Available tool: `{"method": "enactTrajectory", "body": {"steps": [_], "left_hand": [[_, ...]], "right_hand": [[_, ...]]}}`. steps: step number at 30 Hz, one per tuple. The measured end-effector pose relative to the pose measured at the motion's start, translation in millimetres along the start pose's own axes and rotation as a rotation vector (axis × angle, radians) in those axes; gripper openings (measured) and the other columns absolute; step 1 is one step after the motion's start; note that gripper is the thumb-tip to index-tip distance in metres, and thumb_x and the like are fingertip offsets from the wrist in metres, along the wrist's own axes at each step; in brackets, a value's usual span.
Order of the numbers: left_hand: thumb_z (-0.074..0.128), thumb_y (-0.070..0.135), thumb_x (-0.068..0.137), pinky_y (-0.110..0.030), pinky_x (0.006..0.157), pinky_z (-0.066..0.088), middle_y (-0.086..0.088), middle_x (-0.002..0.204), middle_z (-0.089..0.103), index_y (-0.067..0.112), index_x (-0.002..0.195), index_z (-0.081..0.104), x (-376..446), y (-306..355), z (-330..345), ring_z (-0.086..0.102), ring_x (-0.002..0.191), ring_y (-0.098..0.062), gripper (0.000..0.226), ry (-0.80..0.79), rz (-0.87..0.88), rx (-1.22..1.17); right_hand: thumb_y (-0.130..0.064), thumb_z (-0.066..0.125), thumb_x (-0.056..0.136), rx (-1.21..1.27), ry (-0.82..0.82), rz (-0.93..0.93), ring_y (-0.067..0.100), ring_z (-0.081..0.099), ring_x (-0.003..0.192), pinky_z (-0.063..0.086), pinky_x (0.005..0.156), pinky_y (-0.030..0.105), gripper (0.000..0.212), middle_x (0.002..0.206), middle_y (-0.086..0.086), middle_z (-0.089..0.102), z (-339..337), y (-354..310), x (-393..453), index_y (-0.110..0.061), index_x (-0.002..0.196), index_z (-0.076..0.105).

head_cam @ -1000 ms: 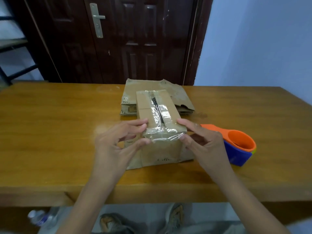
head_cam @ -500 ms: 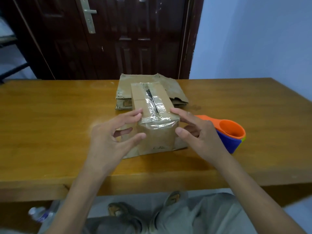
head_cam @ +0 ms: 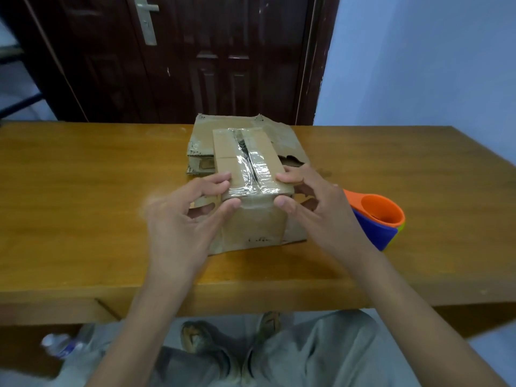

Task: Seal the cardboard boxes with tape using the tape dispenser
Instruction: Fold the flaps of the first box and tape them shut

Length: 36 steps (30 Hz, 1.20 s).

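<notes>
Grip: left hand (head_cam: 178, 219) and right hand (head_cam: 315, 208) pinch box (head_cam: 251, 191) at its near top edge
Risk: wrinkled tape (head_cam: 252, 166) between them may peel; uneven pressing traps creases
Dispenser (head_cam: 377, 219): right of grip, on table (head_cam: 83, 191); an elbow could knock it

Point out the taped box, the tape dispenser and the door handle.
taped box (head_cam: 245, 160): head view, on its taped top face.
tape dispenser (head_cam: 375, 227): head view, on its blue side.
door handle (head_cam: 147, 19): head view, on its metal plate.

Bare forearms, grey trousers (head_cam: 321, 356), worn olive-brown shoes (head_cam: 201, 340).
</notes>
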<state>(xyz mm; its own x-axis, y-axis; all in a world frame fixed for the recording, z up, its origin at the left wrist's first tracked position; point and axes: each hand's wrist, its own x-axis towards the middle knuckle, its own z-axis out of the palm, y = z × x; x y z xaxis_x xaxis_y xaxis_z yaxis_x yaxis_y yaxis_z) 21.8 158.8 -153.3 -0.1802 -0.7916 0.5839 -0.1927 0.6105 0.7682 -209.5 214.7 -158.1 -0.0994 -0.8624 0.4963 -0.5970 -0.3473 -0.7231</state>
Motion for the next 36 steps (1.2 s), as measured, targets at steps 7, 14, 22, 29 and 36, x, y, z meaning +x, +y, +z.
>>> {"method": "enactTrajectory", "body": {"steps": [7,14,22,29,36], "left_hand": [[0.082,0.031,0.085,-0.037,0.079,0.067,0.008,0.126,0.074,0.014,0.114,0.075,0,-6,3,0.068,0.119,-0.001,0.035,0.009,0.091,0.065],[0.082,0.043,0.081,-0.023,0.072,0.062,0.006,0.123,0.066,0.018,0.115,0.066,-1,-2,21,0.063,0.113,-0.006,0.045,0.050,0.142,0.158],[0.080,0.029,0.085,-0.016,0.071,0.060,0.011,0.120,0.071,0.015,0.103,0.068,2,-3,13,0.064,0.121,-0.001,0.026,0.014,0.040,-0.053],[0.072,0.027,0.095,-0.041,0.084,0.065,0.021,0.124,0.073,0.023,0.111,0.078,3,-8,-2,0.063,0.125,-0.001,0.018,-0.096,-0.071,-0.129],[0.069,0.026,0.098,-0.048,0.081,0.066,0.014,0.127,0.074,0.020,0.116,0.078,1,-17,1,0.066,0.124,-0.007,0.022,-0.050,-0.014,-0.109]], "right_hand": [[-0.051,0.063,0.098,-0.049,0.037,-0.101,0.011,0.065,0.125,0.065,0.080,0.040,0.051,0.148,0.000,0.060,2,9,7,-0.013,0.131,0.067],[-0.066,0.071,0.085,-0.081,0.106,-0.024,0.005,0.060,0.128,0.063,0.090,0.040,0.058,0.144,-0.012,0.059,20,0,1,-0.031,0.129,0.058],[-0.057,0.061,0.098,-0.020,0.051,0.031,0.006,0.061,0.128,0.062,0.091,0.045,0.044,0.140,-0.009,0.063,14,-1,2,-0.026,0.129,0.061],[-0.029,0.048,0.110,0.034,-0.056,-0.019,0.013,0.069,0.111,0.065,0.074,0.039,0.033,0.138,-0.010,0.060,3,-5,-4,-0.015,0.137,0.058],[-0.034,0.038,0.114,0.058,0.016,0.077,0.007,0.058,0.131,0.060,0.093,0.035,0.030,0.157,-0.021,0.045,17,-5,-14,-0.035,0.139,0.055]]}}
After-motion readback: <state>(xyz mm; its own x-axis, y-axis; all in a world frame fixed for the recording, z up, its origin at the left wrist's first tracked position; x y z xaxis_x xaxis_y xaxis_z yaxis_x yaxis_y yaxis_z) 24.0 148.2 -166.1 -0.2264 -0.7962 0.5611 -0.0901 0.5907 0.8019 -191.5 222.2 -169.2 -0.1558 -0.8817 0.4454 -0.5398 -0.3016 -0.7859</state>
